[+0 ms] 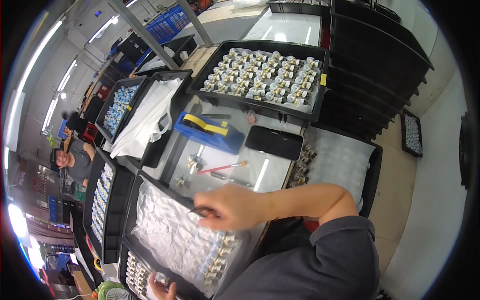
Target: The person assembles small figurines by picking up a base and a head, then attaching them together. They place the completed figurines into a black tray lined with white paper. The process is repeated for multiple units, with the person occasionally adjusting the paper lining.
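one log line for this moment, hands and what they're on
right hand: over plastic-lined tray, fingers pinching thin dark tool | left hand: at lower tray of small metal fittings | bench: blue tape dispenser

You sit at a pale, glossy workbench [292, 27] that runs away from you, its top reflecting the lamps. Long strip lights [62, 82] line the ceiling on your far left. A grey metal post [142, 32] slants up from the bench, with blue crates [170, 22] behind it. On your right a tall stack of black trays [375, 65] stands beside a light wall [440, 65]. The floor [400, 200] to your right is beige. On the near left sits a green fan [112, 291].
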Demonstrator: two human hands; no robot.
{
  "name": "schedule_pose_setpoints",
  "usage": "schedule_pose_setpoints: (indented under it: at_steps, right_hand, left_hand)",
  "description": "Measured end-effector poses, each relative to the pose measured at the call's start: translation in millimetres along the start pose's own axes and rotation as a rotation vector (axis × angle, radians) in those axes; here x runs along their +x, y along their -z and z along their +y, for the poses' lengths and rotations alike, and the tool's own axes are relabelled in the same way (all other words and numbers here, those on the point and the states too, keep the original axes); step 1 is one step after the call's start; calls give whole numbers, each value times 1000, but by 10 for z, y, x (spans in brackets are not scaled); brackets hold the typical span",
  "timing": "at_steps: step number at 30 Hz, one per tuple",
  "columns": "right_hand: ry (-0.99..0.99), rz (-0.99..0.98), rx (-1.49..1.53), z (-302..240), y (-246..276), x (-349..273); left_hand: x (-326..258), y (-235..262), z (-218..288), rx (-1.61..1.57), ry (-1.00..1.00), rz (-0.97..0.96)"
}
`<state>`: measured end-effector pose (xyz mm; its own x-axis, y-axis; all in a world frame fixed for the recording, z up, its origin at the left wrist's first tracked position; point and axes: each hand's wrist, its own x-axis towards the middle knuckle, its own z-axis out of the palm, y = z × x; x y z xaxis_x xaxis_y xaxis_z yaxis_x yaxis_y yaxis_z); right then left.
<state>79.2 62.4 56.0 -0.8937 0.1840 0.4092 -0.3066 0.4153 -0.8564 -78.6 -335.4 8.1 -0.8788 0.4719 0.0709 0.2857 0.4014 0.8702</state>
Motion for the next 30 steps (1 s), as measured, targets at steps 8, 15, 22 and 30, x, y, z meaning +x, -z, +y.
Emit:
schedule_pose_setpoints:
  at_steps: [8,15,22,30]
  right_hand:
    - [-309,731,-531,586,1722,-520]
    - [-526,589,37,550,2019,-406]
    - [-444,-90,-162,1060,967,-600]
    - [-382,-89,-317,1375,430,-588]
  left_hand:
    - [309,-252,482,-32,143,130]
    - [536,-467,510,-40,69,178]
    - [603,-501,382,15,46,74]
    - [463,-490,365,-10,-22,47]
